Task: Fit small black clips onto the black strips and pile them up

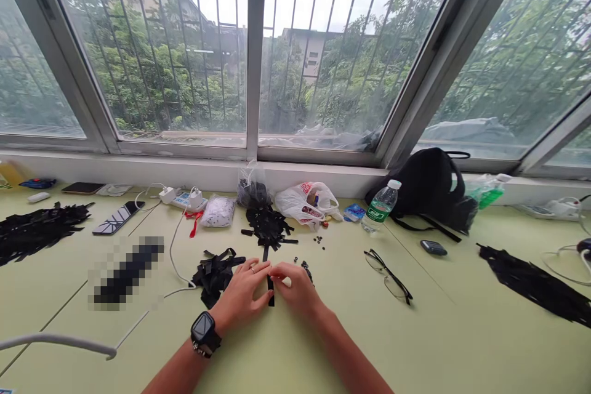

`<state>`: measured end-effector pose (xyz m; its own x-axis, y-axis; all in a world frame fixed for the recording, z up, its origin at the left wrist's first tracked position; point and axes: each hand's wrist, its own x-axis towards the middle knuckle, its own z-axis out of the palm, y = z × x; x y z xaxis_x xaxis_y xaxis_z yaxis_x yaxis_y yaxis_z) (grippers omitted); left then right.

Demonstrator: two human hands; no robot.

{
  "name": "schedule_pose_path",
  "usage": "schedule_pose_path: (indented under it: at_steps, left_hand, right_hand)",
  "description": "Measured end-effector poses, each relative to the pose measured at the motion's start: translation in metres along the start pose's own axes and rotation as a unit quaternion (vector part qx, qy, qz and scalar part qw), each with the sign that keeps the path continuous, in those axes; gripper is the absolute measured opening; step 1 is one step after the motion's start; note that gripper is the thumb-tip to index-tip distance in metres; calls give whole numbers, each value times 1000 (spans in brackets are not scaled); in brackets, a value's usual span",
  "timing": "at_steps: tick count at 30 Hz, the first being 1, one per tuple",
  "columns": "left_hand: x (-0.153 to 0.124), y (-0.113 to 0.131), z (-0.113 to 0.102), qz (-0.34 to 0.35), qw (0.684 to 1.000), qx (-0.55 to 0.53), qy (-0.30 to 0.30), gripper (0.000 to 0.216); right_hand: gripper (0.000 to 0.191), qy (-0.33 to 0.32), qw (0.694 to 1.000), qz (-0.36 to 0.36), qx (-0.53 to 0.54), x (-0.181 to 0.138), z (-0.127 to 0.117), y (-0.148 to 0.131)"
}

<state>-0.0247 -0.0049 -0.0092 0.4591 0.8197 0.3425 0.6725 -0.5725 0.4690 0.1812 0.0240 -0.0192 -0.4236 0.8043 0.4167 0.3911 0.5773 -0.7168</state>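
Note:
My left hand (242, 297), with a ring and a black watch on the wrist, and my right hand (295, 288) meet over a narrow black strap (270, 295) on the pale green table (443, 345). Both hands pinch the strap with closed fingers. A pile of similar black straps (215, 272) lies just left of my left hand. Another heap of black straps (268, 225) sits behind my hands. Small dark fasteners (319, 243) are scattered to the right of that heap.
Glasses (388, 276) lie to the right. A water bottle (381, 205), a black bag (427, 188), plastic bags (305, 202), a phone (117, 218) and a charger with white cable (184, 199) line the window side. More black strap piles lie far left (37, 228) and far right (535, 283).

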Motion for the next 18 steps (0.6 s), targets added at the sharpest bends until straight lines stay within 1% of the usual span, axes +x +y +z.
schedule_pose_path:
  at_steps: [4, 10, 18]
  left_hand:
    - [1, 1, -1, 6, 1000, 3, -2, 56]
    - [1, 2, -1, 13, 1000, 5, 1, 53]
    - [1, 3, -4, 16, 1000, 3, 3, 54]
  right_hand:
    - [26, -7, 999, -15, -50, 2, 8, 2]
    - [24, -15, 992, -45, -113, 1, 9, 7]
    - [28, -55, 982, -70, -166, 0, 5, -6]
